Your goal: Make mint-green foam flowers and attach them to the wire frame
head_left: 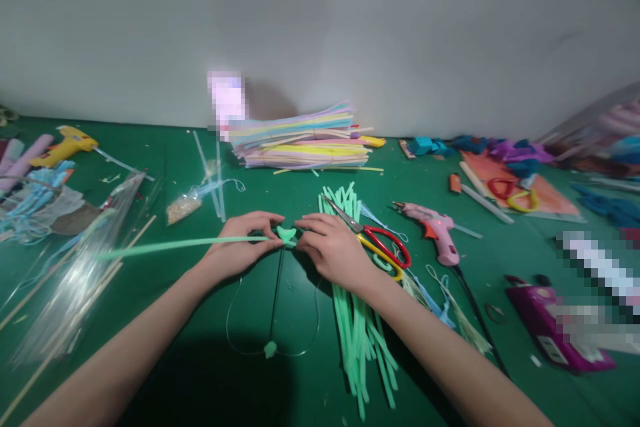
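Near the middle of the green table, my left hand (243, 243) pinches a long green strip (175, 246) that stretches out to the left. My right hand (333, 247) has its fingers closed at the right side of a small green folded piece (287, 235), which sits between both hands. A thin dark stem runs down from this piece to a small green piece (270, 349) on a clear looped wire. Beside and under my right wrist lies a bundle of green strips (357, 347), with red and yellow scissors (383, 245) on top.
A pink glue gun (437, 230) lies to the right, near a purple box (545, 327). Pastel strips (305, 143) are stacked by the wall. Clear wrappers (85, 280) and a yellow glue gun (67, 145) are at the left.
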A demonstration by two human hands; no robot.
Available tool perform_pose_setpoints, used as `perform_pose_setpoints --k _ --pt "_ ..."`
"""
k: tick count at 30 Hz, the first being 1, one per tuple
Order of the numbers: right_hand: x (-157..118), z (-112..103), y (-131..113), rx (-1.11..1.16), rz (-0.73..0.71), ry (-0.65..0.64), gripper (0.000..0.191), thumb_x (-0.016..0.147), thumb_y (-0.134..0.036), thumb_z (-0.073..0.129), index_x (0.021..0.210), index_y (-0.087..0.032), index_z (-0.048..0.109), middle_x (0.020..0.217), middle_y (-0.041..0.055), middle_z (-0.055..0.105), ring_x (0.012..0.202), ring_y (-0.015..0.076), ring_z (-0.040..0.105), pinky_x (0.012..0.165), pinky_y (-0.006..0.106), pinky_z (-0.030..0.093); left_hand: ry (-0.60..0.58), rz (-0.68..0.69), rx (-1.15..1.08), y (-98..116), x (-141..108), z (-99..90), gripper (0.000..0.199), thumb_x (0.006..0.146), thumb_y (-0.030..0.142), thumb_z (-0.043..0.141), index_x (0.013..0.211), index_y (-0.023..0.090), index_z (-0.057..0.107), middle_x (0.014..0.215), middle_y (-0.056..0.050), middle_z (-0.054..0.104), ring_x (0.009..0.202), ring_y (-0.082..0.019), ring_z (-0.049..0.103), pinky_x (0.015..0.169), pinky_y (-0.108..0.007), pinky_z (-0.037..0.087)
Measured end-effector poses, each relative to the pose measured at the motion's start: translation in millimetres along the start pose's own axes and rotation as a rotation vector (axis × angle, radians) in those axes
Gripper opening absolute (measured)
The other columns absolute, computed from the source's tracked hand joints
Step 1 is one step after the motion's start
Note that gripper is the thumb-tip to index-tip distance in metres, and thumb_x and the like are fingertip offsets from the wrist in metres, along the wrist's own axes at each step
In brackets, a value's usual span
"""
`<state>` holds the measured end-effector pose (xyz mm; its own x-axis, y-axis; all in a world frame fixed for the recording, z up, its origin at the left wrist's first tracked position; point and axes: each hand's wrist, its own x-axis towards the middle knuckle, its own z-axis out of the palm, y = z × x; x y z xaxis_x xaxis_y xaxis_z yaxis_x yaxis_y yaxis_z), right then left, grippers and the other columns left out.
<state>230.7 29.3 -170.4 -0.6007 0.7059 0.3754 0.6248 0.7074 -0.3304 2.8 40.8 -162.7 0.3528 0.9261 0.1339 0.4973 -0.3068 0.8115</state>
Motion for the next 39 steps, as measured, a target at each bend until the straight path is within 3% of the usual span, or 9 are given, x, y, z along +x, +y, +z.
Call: perform_pose_setpoints --k 11,15,20,27,30,32,35,38,39 --pt "1 -16 -12 -0.093 -0.059 0.068 0.020 0.087 -0.005 0.056 0.082 -0.020 0.069 0.123 0.0072 0.072 0.131 0.0342 0.052 0.099 0.055 0.047 0.041 -0.038 -0.056 13 -4 -13.1 0.021 0.076 0.034 0.078 0.063 0.021 0.068 0.114 -0.009 0.077 0.105 -0.029 0.069 0.097 -0.048 0.051" --pt "4 -19 -15 -0.071 -0.006 0.031 0.016 0.093 -0.015 0.057 0.084 -0.020 0.070 0.121 0.0096 0.072 0.131 0.0358 0.052 0.100 0.057 0.046 0.051 -0.018 -0.055 18 -1 -15.7 0.020 0.075 0.034 0.079 0.064 0.021 0.069 0.117 -0.011 0.074 0.103 -0.029 0.069 0.089 -0.045 0.054" --pt "14 -36 -12 0.123 0.076 -0.054 0.006 0.090 -0.025 0.067 0.087 -0.021 0.070 0.110 0.0082 0.074 0.108 0.0251 0.067 0.095 0.044 0.051 0.005 0.058 -0.073 25 3 -20.0 0.017 0.076 0.034 0.078 0.068 0.020 0.072 0.109 -0.011 0.074 0.094 -0.025 0.070 0.086 -0.041 0.056" --pt "19 -62 -17 0.368 0.226 -0.032 0.011 0.087 -0.032 0.072 0.087 -0.025 0.064 0.091 -0.0022 0.075 0.084 0.0172 0.070 0.079 0.031 0.052 0.013 0.082 -0.137 38 4 -29.0 0.015 0.075 0.035 0.079 0.074 0.021 0.074 0.119 -0.012 0.070 0.113 -0.029 0.066 0.094 -0.042 0.054" --pt "20 -67 -20 0.460 0.269 0.027 0.012 0.085 -0.030 0.073 0.090 -0.025 0.063 0.090 -0.0029 0.075 0.087 0.0168 0.072 0.079 0.029 0.054 0.075 0.057 -0.136 44 5 -27.2 0.019 0.073 0.039 0.081 0.079 0.022 0.074 0.131 -0.010 0.066 0.116 -0.031 0.064 0.097 -0.044 0.052" --pt "21 -72 -19 0.543 0.318 0.102 0.015 0.085 -0.027 0.073 0.097 -0.026 0.064 0.092 -0.0024 0.076 0.088 0.0175 0.074 0.079 0.030 0.056 0.158 0.016 -0.129 46 7 -29.9 0.032 0.074 0.045 0.079 0.097 0.023 0.072 0.136 -0.011 0.062 0.117 -0.031 0.063 0.092 -0.043 0.055" --pt "22 -78 -15 0.634 0.435 0.259 0.027 0.083 -0.027 0.074 0.109 -0.026 0.066 0.083 -0.0020 0.077 0.079 0.0189 0.075 0.077 0.033 0.058 0.260 -0.082 -0.088 50 5 -47.9 0.046 0.083 0.052 0.069 0.118 0.022 0.064 0.117 -0.011 0.072 0.101 -0.029 0.069 0.076 -0.038 0.057" --pt "24 -81 -16 0.760 0.510 0.444 0.029 0.082 -0.030 0.076 0.109 -0.024 0.067 0.077 -0.0013 0.076 0.070 0.0182 0.074 0.071 0.033 0.059 0.362 -0.144 0.043 63 -5 -74.2 0.040 0.083 0.055 0.067 0.108 0.023 0.069 0.105 -0.008 0.075 0.089 -0.027 0.069 0.069 -0.034 0.053" --pt "24 -81 -18 0.796 0.510 0.508 0.027 0.082 -0.031 0.077 0.106 -0.024 0.068 0.080 -0.0004 0.076 0.069 0.0176 0.074 0.069 0.032 0.059 0.403 -0.153 0.210 71 -9 -80.1 0.038 0.084 0.058 0.064 0.102 0.025 0.070 0.099 -0.005 0.075 0.080 -0.025 0.068 0.063 -0.032 0.051"
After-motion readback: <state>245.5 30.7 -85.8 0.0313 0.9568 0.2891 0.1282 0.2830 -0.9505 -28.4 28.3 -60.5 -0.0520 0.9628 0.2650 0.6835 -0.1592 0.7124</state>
